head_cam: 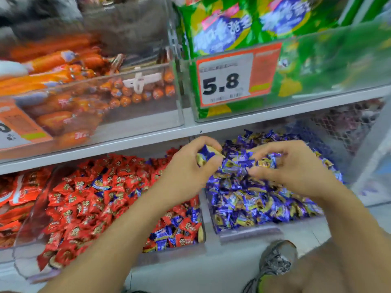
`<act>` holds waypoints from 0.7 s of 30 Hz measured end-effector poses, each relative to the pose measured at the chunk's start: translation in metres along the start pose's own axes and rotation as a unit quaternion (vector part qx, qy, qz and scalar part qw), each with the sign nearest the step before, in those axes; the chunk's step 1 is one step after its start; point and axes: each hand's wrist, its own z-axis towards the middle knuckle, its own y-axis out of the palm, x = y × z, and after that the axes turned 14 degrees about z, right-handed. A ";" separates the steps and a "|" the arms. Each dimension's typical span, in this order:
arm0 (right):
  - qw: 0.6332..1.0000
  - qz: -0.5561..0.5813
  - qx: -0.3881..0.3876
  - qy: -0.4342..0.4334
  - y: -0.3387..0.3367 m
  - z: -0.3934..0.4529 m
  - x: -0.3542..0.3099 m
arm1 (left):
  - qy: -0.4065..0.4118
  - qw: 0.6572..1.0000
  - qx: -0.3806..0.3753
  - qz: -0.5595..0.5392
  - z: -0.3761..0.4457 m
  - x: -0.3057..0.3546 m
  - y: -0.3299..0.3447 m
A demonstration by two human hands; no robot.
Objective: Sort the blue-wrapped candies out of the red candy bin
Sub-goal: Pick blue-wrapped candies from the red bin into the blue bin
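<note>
I judge these small blue-and-gold foil-wrapped candies point(206, 154) to be feather-light and hard inside, with a crinkly, slick wrapper that gives under the fingers. Nothing fragile here, but a loose pinch could let one slide out. The twisted wrapper ends look like the surest place to take hold; the body works too if I pinch across it.

My left hand point(190, 168) has its fingers curled round one such candy, thumb and fingertips closed on it, and it hovers over the near left edge of the clear plastic bin heaped with blue-wrapped candies point(249, 234). My right hand point(296, 166) is over the middle of that same heap, fingers bent and pinching at a blue wrapper point(265, 161); whether that piece is lifted clear or lying on the pile I cannot tell through the blur.

The strays I am after lie in the clear plastic bin of red-wrapped candies point(186, 249), just left of the blue bin on the same white lower shelf point(211, 269). A cluster of blue pieces point(167, 232) sits at its near right corner, below my left forearm, and a few more point(101, 186) lie farther left among the red ones point(69, 208). Both hands are well apart from those, above and to the right.
</note>
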 end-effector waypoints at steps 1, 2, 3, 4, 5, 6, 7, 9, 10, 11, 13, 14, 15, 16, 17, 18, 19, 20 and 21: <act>0.999 -0.028 0.010 -0.012 -0.010 0.002 0.007 | 0.026 0.999 -0.020 0.018 0.011 0.004 0.008; 0.999 -0.042 0.023 -0.026 -0.016 0.005 0.012 | 0.048 0.997 -0.046 0.029 0.020 0.009 0.014; 0.998 -0.046 0.035 -0.034 -0.021 0.007 0.015 | 0.068 0.994 -0.076 0.044 0.028 0.013 0.020; 0.998 -0.036 0.040 -0.046 -0.023 0.008 0.017 | 0.086 0.988 -0.104 0.069 0.033 0.016 0.024; 0.997 -0.028 0.044 -0.057 -0.023 0.009 0.019 | 0.100 0.982 -0.121 0.103 0.034 0.016 0.027; 0.996 -0.022 0.046 -0.073 -0.023 0.008 0.019 | 0.103 0.978 -0.121 0.137 0.033 0.014 0.028; 0.994 -0.027 0.053 -0.087 -0.022 0.008 0.019 | 0.097 0.977 -0.098 0.161 0.027 0.011 0.025; 0.990 -0.046 0.069 -0.112 -0.020 0.008 0.020 | 0.087 0.982 0.007 0.169 0.008 0.001 0.015; 0.988 -0.049 0.078 -0.125 -0.016 0.008 0.018 | 0.089 0.980 0.065 0.167 -0.005 -0.006 0.008; 0.986 -0.048 0.082 -0.138 -0.010 0.007 0.015 | 0.087 0.976 0.104 0.168 -0.018 -0.016 0.001; 0.981 -0.059 0.067 -0.170 0.011 0.002 0.004 | 0.063 0.978 0.099 0.174 -0.045 -0.041 -0.016; 0.977 -0.070 0.046 -0.195 0.025 -0.002 -0.003 | 0.047 0.979 0.049 0.190 -0.059 -0.056 -0.023; 0.971 -0.081 0.017 -0.223 0.040 -0.006 -0.011 | 0.031 0.974 -0.020 0.225 -0.071 -0.072 -0.030; 0.964 -0.088 -0.018 -0.250 0.058 -0.011 -0.018 | 0.021 0.957 -0.096 0.274 -0.083 -0.091 -0.034; 0.955 -0.094 -0.059 -0.273 0.076 -0.015 -0.024 | 0.008 0.933 -0.159 0.324 -0.093 -0.108 -0.037; 0.945 -0.102 -0.101 -0.292 0.094 -0.018 -0.030 | -0.004 0.909 -0.203 0.363 -0.101 -0.121 -0.039; 0.936 -0.113 -0.139 -0.304 0.110 -0.020 -0.035 | -0.008 0.900 -0.218 0.376 -0.106 -0.132 -0.042; 0.928 -0.127 -0.173 -0.304 0.125 -0.020 -0.038 | -0.001 0.906 -0.211 0.367 -0.109 -0.140 -0.046; 0.924 -0.147 -0.202 -0.290 0.139 -0.018 -0.041 | 0.002 0.918 -0.191 0.347 -0.111 -0.147 -0.051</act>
